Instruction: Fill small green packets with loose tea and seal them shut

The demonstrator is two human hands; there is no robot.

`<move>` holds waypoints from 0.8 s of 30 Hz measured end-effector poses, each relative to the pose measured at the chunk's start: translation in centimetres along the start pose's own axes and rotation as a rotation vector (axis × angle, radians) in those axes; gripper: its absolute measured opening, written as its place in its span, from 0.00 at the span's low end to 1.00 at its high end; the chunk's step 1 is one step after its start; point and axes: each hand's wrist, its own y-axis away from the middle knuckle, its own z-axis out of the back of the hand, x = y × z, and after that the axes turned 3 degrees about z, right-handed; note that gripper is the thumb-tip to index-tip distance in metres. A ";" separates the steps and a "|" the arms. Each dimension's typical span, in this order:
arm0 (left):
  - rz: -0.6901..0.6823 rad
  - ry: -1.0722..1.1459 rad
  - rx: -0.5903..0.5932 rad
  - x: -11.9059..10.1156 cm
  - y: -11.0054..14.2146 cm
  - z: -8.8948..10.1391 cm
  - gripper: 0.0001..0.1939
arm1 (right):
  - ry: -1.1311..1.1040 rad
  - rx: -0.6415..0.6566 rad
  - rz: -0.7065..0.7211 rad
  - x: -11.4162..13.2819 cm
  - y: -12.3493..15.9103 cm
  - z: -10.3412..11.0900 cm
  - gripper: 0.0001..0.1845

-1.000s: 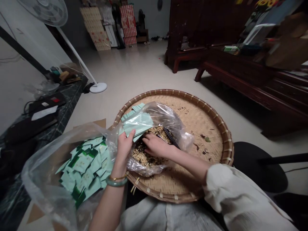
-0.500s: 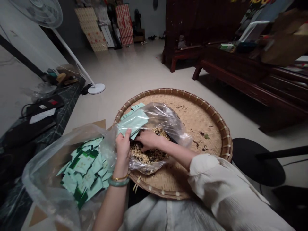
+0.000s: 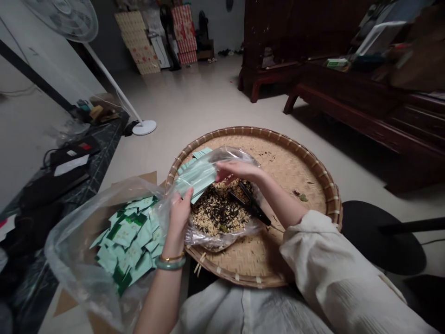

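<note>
My left hand (image 3: 181,208) is closed on a stack of pale green packets (image 3: 200,178), with clear plastic over them. My right hand (image 3: 238,170) is raised at the packets' right end, fingers bent and drawn together. Whether it pinches a packet or the plastic, I cannot make out. Below both hands an open clear plastic bag (image 3: 222,241) holds a mix of pale grains and dark dried bits (image 3: 219,211). A black two-armed tool (image 3: 255,208) lies on the mix, its kind unclear. The bag rests on a round woven bamboo tray (image 3: 278,260).
More green packets (image 3: 205,152) stand in a row at the tray's far left. Left of me, a large plastic bag (image 3: 69,241) in a cardboard box holds several loose green packets (image 3: 132,236). A white fan base (image 3: 144,127) and black round base (image 3: 378,236) flank the tray.
My right hand has come up out of the mix towards the packets' right end, uncovering the mix and the black tool. My left hand still holds the packets. The view has shifted slightly.
</note>
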 end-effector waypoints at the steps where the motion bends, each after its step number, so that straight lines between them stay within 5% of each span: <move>1: 0.003 -0.041 0.017 0.0 0.0 0.0 0.15 | 0.006 -0.076 -0.024 -0.2 -0.3 0.8 0.30; 4: 0.003 -0.062 0.014 0.5 0.1 -0.7 0.15 | 0.244 -0.286 0.010 -1.3 -1.0 1.8 0.29; 8: -0.034 0.063 -0.223 0.9 -0.1 -2.1 0.15 | 0.617 -0.152 0.143 -3.1 -1.7 1.2 0.32; 11: -0.052 0.125 -0.319 0.5 0.0 -3.1 0.13 | 0.817 -0.230 -0.012 -4.2 -2.8 0.4 0.44; 14: -0.064 0.255 -0.281 -0.2 0.3 -3.8 0.11 | 0.899 -0.321 -0.077 -4.6 -4.6 -0.5 0.46; 21: -0.113 0.369 -0.301 -0.9 0.1 -3.6 0.13 | 0.986 -0.239 0.037 -3.2 -6.0 -3.2 0.39; 24: -0.120 0.390 -0.290 -0.9 0.2 -3.6 0.15 | 0.967 -0.271 0.028 -2.8 -6.1 -2.9 0.45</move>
